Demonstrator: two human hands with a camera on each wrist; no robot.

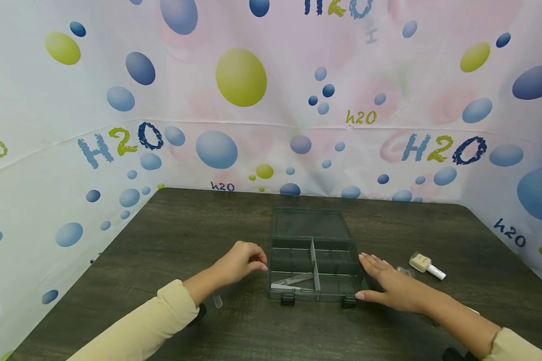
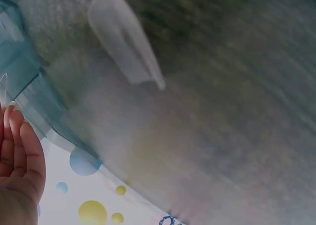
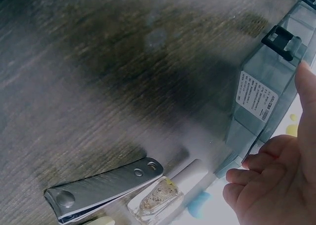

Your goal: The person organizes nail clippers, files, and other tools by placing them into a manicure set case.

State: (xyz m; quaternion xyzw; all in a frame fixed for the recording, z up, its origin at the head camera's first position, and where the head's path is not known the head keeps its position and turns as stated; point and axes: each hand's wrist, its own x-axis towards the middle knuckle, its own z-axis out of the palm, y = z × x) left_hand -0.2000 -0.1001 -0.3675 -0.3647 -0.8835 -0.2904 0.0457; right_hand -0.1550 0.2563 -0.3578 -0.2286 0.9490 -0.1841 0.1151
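Observation:
A dark translucent organizer box [image 1: 316, 265] lies on the table with its lid raised at the back. Thin pale strips [image 1: 293, 282] lie in its front left compartment. My left hand [image 1: 237, 263] is at the box's left side, fingers curled, pinching a clear piece [image 2: 3, 89] that looks like a false nail tip, partly cut off in the left wrist view. A similar clear nail tip [image 2: 121, 34] lies on the table below that hand. My right hand [image 1: 393, 286] rests against the box's right side, fingers extended and thumb at the front corner.
Right of the box lie a cream nail polish bottle [image 1: 420, 261] with a white cap, a clear bottle with flakes [image 3: 160, 200] and a metal nail clipper [image 3: 103, 188]. Black latches [image 1: 287, 299] project from the box's front. A patterned curtain [image 1: 271, 100] hangs behind the table.

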